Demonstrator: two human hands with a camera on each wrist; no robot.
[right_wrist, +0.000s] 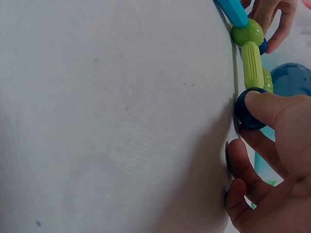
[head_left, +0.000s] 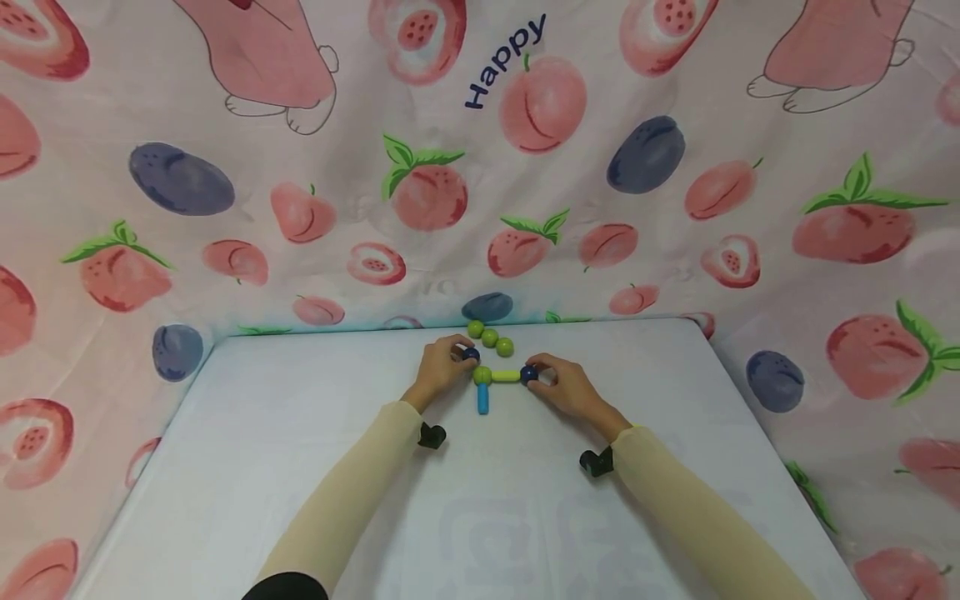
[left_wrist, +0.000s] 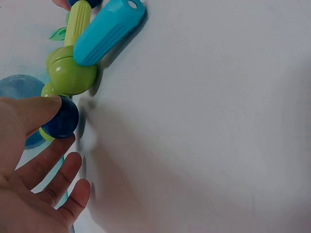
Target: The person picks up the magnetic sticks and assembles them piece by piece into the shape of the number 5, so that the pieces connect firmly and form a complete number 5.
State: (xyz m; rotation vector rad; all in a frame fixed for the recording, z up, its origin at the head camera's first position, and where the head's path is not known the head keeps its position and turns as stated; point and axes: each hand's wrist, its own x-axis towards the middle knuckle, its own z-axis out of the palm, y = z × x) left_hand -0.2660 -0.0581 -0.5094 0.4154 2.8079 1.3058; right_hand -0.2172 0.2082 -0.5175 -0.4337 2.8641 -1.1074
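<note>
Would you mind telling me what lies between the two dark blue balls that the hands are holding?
A green ball and a yellow-green rod lie between them, best seen in the head view.

A pale blue-white table (head_left: 300, 467) stands against the fruit-print cloth, its top covered in a smooth sheet. Near the far edge lie three green balls (head_left: 490, 337) in a short row, touching. Just in front of them lies a small build: a green ball (head_left: 482, 375) joined to a light blue rod (head_left: 483, 402) and a yellow-green rod (head_left: 506, 376), with dark blue balls (head_left: 528, 373) at its ends.
</note>
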